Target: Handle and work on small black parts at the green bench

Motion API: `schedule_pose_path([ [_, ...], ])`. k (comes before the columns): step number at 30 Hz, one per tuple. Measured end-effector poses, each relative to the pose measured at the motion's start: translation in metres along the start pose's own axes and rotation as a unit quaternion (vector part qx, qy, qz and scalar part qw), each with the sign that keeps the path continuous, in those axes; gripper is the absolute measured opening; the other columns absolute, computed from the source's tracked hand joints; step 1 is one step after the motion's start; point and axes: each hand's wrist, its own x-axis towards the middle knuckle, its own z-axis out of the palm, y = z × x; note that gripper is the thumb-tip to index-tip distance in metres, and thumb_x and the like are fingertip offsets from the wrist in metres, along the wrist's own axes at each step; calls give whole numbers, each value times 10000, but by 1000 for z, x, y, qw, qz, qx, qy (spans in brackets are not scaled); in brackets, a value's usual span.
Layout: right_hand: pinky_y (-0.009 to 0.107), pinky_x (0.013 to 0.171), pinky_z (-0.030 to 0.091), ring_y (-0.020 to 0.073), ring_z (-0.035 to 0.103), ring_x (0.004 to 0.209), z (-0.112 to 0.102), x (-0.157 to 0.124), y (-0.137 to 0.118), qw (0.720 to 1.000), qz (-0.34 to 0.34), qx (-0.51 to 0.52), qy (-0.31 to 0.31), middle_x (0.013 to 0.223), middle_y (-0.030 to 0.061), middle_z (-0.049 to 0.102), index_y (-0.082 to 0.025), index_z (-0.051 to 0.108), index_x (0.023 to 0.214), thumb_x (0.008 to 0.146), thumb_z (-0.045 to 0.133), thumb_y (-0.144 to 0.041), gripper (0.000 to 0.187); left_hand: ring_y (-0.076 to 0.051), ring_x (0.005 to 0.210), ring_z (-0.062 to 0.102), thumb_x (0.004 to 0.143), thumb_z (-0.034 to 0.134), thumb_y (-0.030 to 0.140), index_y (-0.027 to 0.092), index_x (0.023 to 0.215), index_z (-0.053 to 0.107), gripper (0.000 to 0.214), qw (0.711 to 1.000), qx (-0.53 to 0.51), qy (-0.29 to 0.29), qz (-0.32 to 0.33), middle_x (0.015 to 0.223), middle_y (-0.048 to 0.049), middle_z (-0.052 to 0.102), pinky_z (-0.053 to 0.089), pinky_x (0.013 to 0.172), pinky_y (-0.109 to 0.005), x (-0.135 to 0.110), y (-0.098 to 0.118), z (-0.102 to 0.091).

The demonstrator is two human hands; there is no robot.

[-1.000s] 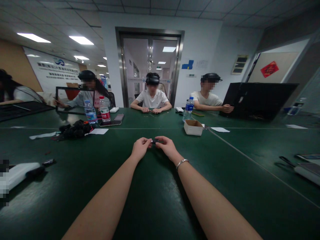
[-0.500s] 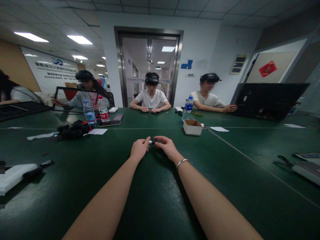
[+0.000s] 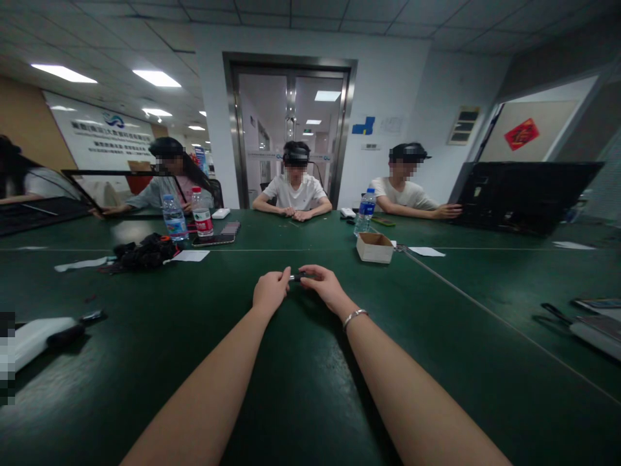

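Both arms reach forward over the dark green table (image 3: 301, 388). Between my hands is a small, slim object with a silver part and a black part (image 3: 296, 277); its kind is too small to make out. My left hand (image 3: 270, 292) is closed, its thumb and fingers pinching the silver end. Curled around the black end, my right hand (image 3: 324, 286) grips with thumb and fingertips. A silver bangle (image 3: 355, 319) circles my right wrist. The fingers hide part of the object.
Ahead right stands an open small box (image 3: 374, 248) by a water bottle (image 3: 364, 212). Ahead left are two bottles (image 3: 202, 213), a phone (image 3: 213, 240) and a black tangled bundle (image 3: 145, 252). Co-workers sit opposite, one with a black frame (image 3: 121, 173), another beside a large black panel (image 3: 519, 194).
My hands keep nearly the same pose around the small object. Across the table at left, the co-worker's black frame has swung left and tilted. The seated person opposite has shifted their hands slightly.
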Motion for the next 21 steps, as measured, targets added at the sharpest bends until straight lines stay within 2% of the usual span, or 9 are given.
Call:
schedule_pose_path([
  [6, 237, 571, 468, 98, 586, 591, 0, 1, 0, 1000, 8, 6, 7, 731, 11, 634, -145, 667, 947, 628, 732, -309, 365, -165, 640, 586, 811, 444, 554, 213, 712, 604, 389, 997, -54, 20, 54, 675, -12, 652, 413, 628, -270, 3, -8, 6],
  [10, 221, 533, 452, 90, 570, 554, -1, 3, 1, 999, 17, 3, 27, 681, 19, 637, -122, 670, 923, 671, 707, -343, 337, -160, 778, 603, 780, 561, 370, 216, 849, 612, 177, 985, -127, 14, 114, 841, -21, 664, 450, 738, -279, 7, -12, 10],
  [13, 214, 516, 446, 88, 565, 541, 0, 4, 2, 999, 25, 4, 30, 683, 28, 645, -122, 675, 907, 695, 693, -359, 318, -165, 859, 600, 716, 621, 254, 211, 927, 608, 216, 975, -171, -3, 139, 969, -36, 650, 462, 773, -287, 10, -14, 12],
  [15, 212, 507, 444, 84, 559, 531, 1, 4, 1, 999, 29, 1, 26, 702, 32, 655, -128, 675, 903, 698, 694, -362, 312, -171, 879, 600, 693, 657, 281, 211, 1010, 591, 331, 974, -193, -3, 121, 999, -49, 646, 462, 787, -292, 12, -15, 13],
  [17, 211, 504, 444, 79, 556, 525, 1, 3, 0, 999, 32, -5, 24, 732, 36, 666, -131, 674, 904, 698, 697, -358, 307, -180, 862, 602, 731, 622, 410, 197, 1008, 593, 351, 978, -191, 4, 79, 958, -62, 651, 459, 780, -298, 13, -16, 13],
  [19, 210, 509, 448, 77, 559, 528, 2, 2, -1, 999, 32, -11, 22, 755, 39, 672, -132, 673, 912, 700, 698, -347, 303, -194, 811, 594, 800, 474, 542, 181, 856, 627, 396, 988, -146, 0, 40, 866, -68, 646, 455, 747, -311, 14, -17, 13],
  [21, 208, 515, 452, 78, 564, 537, 2, 2, -1, 999, 29, -12, 18, 763, 40, 672, -129, 674, 923, 703, 696, -335, 302, -202, 767, 573, 839, 348, 576, 180, 686, 618, 502, 995, -89, -10, 32, 794, -69, 615, 448, 733, -325, 14, -17, 13],
])
